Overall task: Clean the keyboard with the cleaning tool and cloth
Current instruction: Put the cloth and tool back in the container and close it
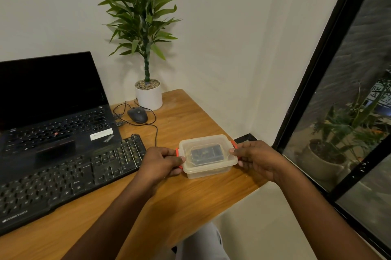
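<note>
While box (pixel 208 154) sits near desk (pixel 190 206) edge, left hand (pixel 157 161), right hand (pixel 257 159) pinch its ends — keyboard (pixel 74 177) just left

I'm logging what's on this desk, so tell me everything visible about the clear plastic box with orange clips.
The small rectangular box of clear, slightly frosted plastic sits flat on the wooden desk, right of the black keyboard. Its lid is on, with orange clips at both short ends. A dark blocky object shows dimly through the lid. The left hand grips its left end, the right hand its right end.
</note>
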Demonstrator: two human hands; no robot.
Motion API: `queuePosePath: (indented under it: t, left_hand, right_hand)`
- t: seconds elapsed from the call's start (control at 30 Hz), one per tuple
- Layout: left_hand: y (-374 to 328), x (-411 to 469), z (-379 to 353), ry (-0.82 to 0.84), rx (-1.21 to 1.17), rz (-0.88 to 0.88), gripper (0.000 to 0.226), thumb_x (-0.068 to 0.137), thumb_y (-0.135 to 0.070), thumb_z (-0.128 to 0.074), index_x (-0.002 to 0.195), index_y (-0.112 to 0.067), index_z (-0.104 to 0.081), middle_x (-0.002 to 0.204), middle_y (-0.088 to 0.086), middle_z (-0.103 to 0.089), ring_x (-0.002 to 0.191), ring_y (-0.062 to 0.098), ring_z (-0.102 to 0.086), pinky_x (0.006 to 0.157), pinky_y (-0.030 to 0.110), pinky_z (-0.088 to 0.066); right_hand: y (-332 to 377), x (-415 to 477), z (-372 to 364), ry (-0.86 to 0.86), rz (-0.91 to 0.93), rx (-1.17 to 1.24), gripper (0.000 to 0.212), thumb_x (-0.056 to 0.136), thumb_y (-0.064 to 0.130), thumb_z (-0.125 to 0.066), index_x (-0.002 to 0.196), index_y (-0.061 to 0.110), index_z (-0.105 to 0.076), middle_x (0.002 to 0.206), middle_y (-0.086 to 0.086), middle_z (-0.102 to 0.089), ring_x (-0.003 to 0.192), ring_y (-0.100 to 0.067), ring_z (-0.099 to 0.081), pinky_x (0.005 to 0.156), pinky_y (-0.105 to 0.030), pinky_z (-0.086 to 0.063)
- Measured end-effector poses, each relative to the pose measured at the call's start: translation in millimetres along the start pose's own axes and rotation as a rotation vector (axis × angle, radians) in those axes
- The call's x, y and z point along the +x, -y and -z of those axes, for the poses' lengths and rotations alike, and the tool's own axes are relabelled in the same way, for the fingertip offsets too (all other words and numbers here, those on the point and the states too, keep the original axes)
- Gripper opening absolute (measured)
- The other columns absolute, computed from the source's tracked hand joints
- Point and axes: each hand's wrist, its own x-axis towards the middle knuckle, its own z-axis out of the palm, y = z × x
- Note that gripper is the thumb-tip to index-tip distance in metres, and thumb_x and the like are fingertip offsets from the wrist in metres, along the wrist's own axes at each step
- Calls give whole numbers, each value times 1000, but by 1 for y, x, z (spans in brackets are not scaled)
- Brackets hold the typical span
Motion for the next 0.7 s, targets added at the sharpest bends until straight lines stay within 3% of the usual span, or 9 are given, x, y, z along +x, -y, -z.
queuePosePath:
  t: [0.07,0.2,0.3,0.37,0.43,0.57,0.7]
  left_hand:
    - [1,-1,0,-24,46,-32,9,89,-4,-80,97,0,-78,89,22,-78,75,27,-75,71,33,-65]
    - [-3,-4,-3,-45,232,-119,7,94,-9,-75,90,-4,-78,75,16,-77,71,29,-76,74,42,-63]
    - [-6,-3,-11,-48,556,-204,28,95,-12,-64,68,-4,-70,55,4,-67,53,19,-63,56,32,-50]
    - [-4,-2,-16,-76,709,-241,31,95,-17,-58,66,-6,-64,55,2,-58,50,19,-53,50,36,-42]
    - [-2,-2,-17,-77,766,-250,29,98,-23,-55,74,-10,-65,62,4,-60,54,20,-56,51,37,-43]
    - [-9,-1,-14,-58,747,-251,30,95,-17,-55,66,-10,-60,59,4,-55,54,21,-51,52,31,-36]
    - [-36,17,-4,-78,667,-309,27,94,-10,-54,84,-18,-78,73,3,-72,69,21,-69,63,42,-60]
  right_hand:
    - [0,-1,-4,-79,82,-145,18,91,16,-84,105,5,-81,101,-11,-84,97,-28,-79,93,-46,-66]
    - [-2,-2,-16,-195,232,-413,10,97,16,-77,102,9,-81,95,-8,-82,88,-27,-80,84,-47,-68]
    - [0,-3,-24,-241,311,-738,17,102,19,-69,107,9,-81,96,-3,-78,83,-15,-74,69,-30,-61]
    - [1,-5,-27,-250,320,-826,19,103,21,-67,110,9,-80,97,-1,-77,81,-10,-72,64,-24,-56]
    - [0,-4,-25,-237,323,-808,20,103,22,-68,113,9,-80,101,-2,-79,85,-13,-75,71,-28,-61]
    - [5,-3,-20,-249,286,-720,15,97,24,-76,104,12,-83,101,-4,-81,86,-17,-77,82,-42,-67]
    - [9,-3,-23,-283,265,-405,17,92,26,-83,95,10,-79,89,-6,-81,79,-24,-79,83,-48,-68]
